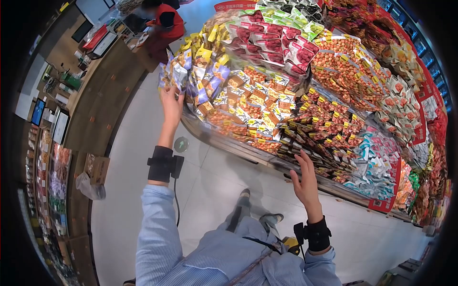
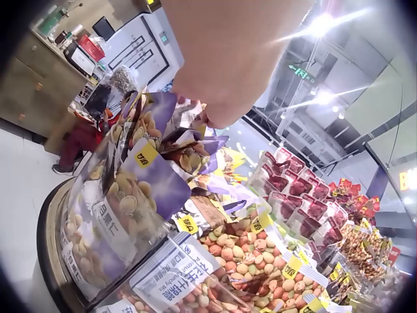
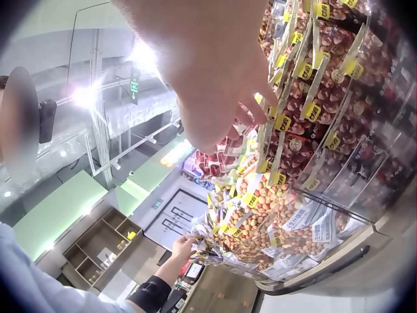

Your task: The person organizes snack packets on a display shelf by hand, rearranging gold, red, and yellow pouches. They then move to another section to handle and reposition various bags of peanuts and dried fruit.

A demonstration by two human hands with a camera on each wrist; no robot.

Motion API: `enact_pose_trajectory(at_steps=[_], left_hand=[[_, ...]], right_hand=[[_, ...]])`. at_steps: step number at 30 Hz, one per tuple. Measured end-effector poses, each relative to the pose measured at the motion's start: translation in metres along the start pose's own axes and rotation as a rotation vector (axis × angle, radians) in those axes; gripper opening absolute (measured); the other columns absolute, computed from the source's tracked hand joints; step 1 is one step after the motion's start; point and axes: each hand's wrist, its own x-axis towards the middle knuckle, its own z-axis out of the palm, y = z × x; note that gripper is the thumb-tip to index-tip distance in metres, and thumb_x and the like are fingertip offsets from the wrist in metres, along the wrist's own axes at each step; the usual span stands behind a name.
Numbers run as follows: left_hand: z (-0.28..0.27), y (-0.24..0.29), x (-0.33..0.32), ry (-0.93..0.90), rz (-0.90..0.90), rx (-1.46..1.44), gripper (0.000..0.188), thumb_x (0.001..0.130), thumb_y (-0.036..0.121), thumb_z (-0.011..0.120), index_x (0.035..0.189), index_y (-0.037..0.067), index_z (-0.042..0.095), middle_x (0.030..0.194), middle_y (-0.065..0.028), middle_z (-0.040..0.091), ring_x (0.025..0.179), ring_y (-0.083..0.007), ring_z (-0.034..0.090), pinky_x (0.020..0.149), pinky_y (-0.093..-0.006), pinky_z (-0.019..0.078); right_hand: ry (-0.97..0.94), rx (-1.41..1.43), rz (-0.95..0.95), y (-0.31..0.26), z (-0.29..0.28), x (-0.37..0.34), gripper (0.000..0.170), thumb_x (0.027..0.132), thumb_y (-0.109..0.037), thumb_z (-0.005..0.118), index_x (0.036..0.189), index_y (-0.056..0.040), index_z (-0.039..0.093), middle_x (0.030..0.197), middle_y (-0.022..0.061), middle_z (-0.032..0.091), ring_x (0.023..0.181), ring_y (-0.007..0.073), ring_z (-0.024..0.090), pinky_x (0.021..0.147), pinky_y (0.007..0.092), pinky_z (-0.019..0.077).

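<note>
At the left end of the snack display, my left hand pinches a purple snack bag by its edge, among other purple bags of nuts. In the left wrist view the hand covers its own fingertips, and purple nut bags stand just below it behind a clear panel. My right hand holds nothing, its fingers spread in front of the dark-edged bags at the display's front rim. The right wrist view shows rows of bags with yellow tags beside that hand.
A curved display rim runs along the front of the heaped bags. To the left stands a wooden counter with screens, and a cardboard box by its base. A person in a red vest is at the far end. Tiled floor lies between.
</note>
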Motion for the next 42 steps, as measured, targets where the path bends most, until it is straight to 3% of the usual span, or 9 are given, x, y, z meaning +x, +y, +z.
enact_pose_trajectory(at_steps=[4, 10, 13, 16, 28, 32, 36, 39, 42], left_hand=[[-0.004, 0.01, -0.004, -0.083, -0.013, -0.011, 0.017, 0.074, -0.001, 0.061, 0.089, -0.001, 0.053, 0.106, -0.0155, 0.049, 0.098, -0.0337, 0.05, 0.084, -0.0385, 0.0431], [0.004, 0.007, 0.007, -0.149, -0.049, 0.001, 0.017, 0.073, -0.001, 0.061, 0.086, -0.002, 0.051, 0.1, -0.0173, 0.051, 0.092, -0.0344, 0.051, 0.082, -0.0384, 0.0438], [0.019, -0.002, 0.012, 0.169, 0.257, 0.067, 0.02, 0.071, 0.002, 0.063, 0.08, -0.003, 0.046, 0.091, -0.0178, 0.052, 0.083, -0.0357, 0.051, 0.074, -0.0409, 0.0435], [0.017, 0.0, 0.013, -0.138, -0.167, -0.033, 0.023, 0.07, 0.003, 0.063, 0.076, -0.002, 0.042, 0.081, -0.0192, 0.052, 0.077, -0.038, 0.051, 0.067, -0.0437, 0.0408], [0.033, -0.018, 0.012, -0.032, -0.007, 0.034, 0.023, 0.075, 0.009, 0.064, 0.074, 0.001, 0.042, 0.076, -0.0186, 0.048, 0.072, -0.0376, 0.049, 0.065, -0.0439, 0.0408], [0.022, -0.011, 0.012, -0.1, -0.213, 0.128, 0.032, 0.073, 0.018, 0.068, 0.089, -0.004, 0.05, 0.095, -0.0222, 0.051, 0.091, -0.0406, 0.052, 0.08, -0.045, 0.0436], [0.026, -0.009, 0.015, -0.128, -0.266, 0.147, 0.035, 0.072, 0.021, 0.07, 0.089, -0.003, 0.05, 0.096, -0.0216, 0.051, 0.091, -0.0401, 0.052, 0.08, -0.044, 0.0436], [0.024, -0.008, 0.011, 0.012, -0.18, 0.075, 0.034, 0.072, 0.022, 0.073, 0.077, 0.0, 0.048, 0.082, -0.0195, 0.055, 0.077, -0.0368, 0.054, 0.069, -0.0437, 0.0431], [0.018, 0.02, -0.001, 0.112, -0.161, 0.133, 0.056, 0.075, 0.028, 0.072, 0.11, -0.007, 0.044, 0.111, -0.0253, 0.05, 0.105, -0.0375, 0.049, 0.089, -0.0418, 0.0391]], right_hand=[[0.0, -0.002, 0.005, 0.001, -0.001, -0.002, 0.043, 0.086, -0.013, 0.058, 0.126, -0.0034, 0.045, 0.137, 0.0179, 0.039, 0.122, 0.0371, 0.041, 0.099, 0.0415, 0.0354], [-0.003, 0.01, -0.004, 0.0, 0.001, 0.0, 0.043, 0.086, -0.014, 0.058, 0.126, -0.0035, 0.045, 0.136, 0.0182, 0.039, 0.121, 0.037, 0.041, 0.099, 0.0418, 0.0357], [-0.009, 0.006, -0.011, -0.002, 0.0, 0.001, 0.043, 0.086, -0.014, 0.058, 0.126, -0.0034, 0.045, 0.136, 0.0182, 0.039, 0.121, 0.0369, 0.041, 0.099, 0.0419, 0.0359], [-0.003, -0.001, -0.023, -0.003, -0.003, 0.001, 0.043, 0.086, -0.014, 0.058, 0.125, -0.0032, 0.045, 0.136, 0.0182, 0.039, 0.121, 0.037, 0.042, 0.098, 0.0418, 0.0362], [0.053, 0.028, -0.088, -0.006, -0.011, 0.006, 0.043, 0.084, -0.013, 0.06, 0.123, -0.0044, 0.046, 0.134, 0.0203, 0.041, 0.12, 0.0386, 0.042, 0.098, 0.0424, 0.0361], [0.092, 0.032, -0.105, -0.001, -0.022, 0.0, 0.042, 0.084, -0.013, 0.06, 0.123, -0.005, 0.046, 0.133, 0.0207, 0.041, 0.119, 0.039, 0.043, 0.098, 0.0423, 0.0362], [0.118, 0.015, -0.102, 0.009, -0.037, -0.011, 0.042, 0.084, -0.014, 0.06, 0.123, -0.0045, 0.046, 0.134, 0.021, 0.04, 0.119, 0.039, 0.042, 0.098, 0.0424, 0.0358], [0.139, -0.008, -0.048, 0.019, -0.05, -0.021, 0.044, 0.084, -0.014, 0.06, 0.124, -0.0034, 0.045, 0.135, 0.0216, 0.039, 0.12, 0.0389, 0.041, 0.099, 0.0431, 0.0348], [0.227, -0.032, -0.042, 0.037, -0.057, -0.034, 0.045, 0.084, -0.015, 0.061, 0.124, -0.003, 0.046, 0.134, 0.022, 0.039, 0.121, 0.0392, 0.04, 0.1, 0.0438, 0.0337]])
